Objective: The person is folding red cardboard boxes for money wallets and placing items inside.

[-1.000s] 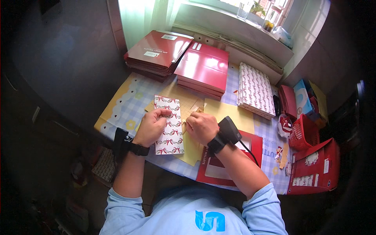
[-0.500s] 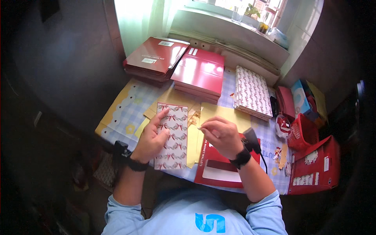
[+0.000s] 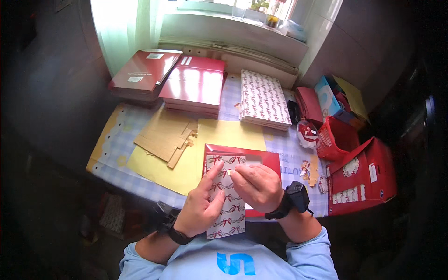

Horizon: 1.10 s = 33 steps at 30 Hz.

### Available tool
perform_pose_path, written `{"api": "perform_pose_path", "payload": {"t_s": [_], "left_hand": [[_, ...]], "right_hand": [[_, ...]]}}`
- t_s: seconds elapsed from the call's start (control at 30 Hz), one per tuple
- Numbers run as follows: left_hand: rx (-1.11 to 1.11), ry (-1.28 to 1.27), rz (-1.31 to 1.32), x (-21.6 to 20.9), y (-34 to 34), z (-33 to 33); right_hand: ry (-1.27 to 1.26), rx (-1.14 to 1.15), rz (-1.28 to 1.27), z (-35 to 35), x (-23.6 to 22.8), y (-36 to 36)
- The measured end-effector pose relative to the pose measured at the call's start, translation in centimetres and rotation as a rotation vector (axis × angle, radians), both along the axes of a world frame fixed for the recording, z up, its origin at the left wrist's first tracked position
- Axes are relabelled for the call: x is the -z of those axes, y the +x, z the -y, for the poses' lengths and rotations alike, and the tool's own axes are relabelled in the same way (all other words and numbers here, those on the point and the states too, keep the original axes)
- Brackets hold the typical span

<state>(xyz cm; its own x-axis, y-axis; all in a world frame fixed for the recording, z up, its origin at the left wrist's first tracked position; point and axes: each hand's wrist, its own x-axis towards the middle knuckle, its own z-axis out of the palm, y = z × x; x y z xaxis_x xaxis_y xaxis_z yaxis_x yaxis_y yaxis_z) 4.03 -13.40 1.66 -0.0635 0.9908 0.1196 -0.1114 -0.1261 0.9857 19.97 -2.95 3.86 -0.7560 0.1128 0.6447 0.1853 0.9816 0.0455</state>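
Note:
My left hand [image 3: 200, 210] holds a long white card [image 3: 228, 210] printed with red bows and green sprigs. Its thumb and a stretched forefinger lie on the card's face; the other fingers are partly hidden. Between the thumb and fingers of my right hand [image 3: 259, 186] is a tiny pale yellow piece [image 3: 229, 172], right over the card's upper part. What the piece is, I cannot make out. Beneath the card and my right hand lies a flat red packet [image 3: 212, 150] with a pale panel, largely covered.
Brown cardboard pieces [image 3: 163, 135] lie on yellow sheets [image 3: 219, 130]. Red folders [image 3: 140, 74], a red stack [image 3: 193, 84] and a patterned stack [image 3: 266, 98] line the back. At right are a red basket [image 3: 333, 140], a clear tub [image 3: 308, 133] and a red box [image 3: 364, 177].
The patterned card has come over the red packet, nearer my body. My right hand, apart from the card before, is now at its face with the tiny piece. The view has shifted.

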Motion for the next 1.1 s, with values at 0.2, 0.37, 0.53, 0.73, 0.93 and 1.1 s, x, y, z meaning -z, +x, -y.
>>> {"api": "perform_pose_path", "payload": {"t_s": [0.2, 0.37, 0.53, 0.73, 0.93, 1.1], "left_hand": [[0.006, 0.040, -0.100, 0.0, 1.9, -0.3], [-0.100, 0.116, -0.262, 1.6, 3.3, -0.3], [-0.022, -0.015, -0.240, 1.0, 4.4, -0.2], [-0.038, 0.199, -0.339, -0.3, 5.6, -1.4], [0.085, 0.042, -0.252, -0.4, 6.7, -1.7], [0.103, 0.051, -0.323, -0.2, 7.6, -2.1]], "right_hand": [[0.106, 0.076, 0.060, 0.4, 1.0, 1.6], [0.101, 0.135, 0.136, 1.7, 1.5, 2.7], [0.056, 0.209, 0.163, 2.5, 1.5, 3.8], [-0.215, 0.259, -0.138, 2.2, 1.2, 5.1], [-0.214, 0.308, -0.102, 2.1, 2.0, 6.4], [-0.169, 0.325, -0.110, 2.0, 2.8, 7.2]]}}
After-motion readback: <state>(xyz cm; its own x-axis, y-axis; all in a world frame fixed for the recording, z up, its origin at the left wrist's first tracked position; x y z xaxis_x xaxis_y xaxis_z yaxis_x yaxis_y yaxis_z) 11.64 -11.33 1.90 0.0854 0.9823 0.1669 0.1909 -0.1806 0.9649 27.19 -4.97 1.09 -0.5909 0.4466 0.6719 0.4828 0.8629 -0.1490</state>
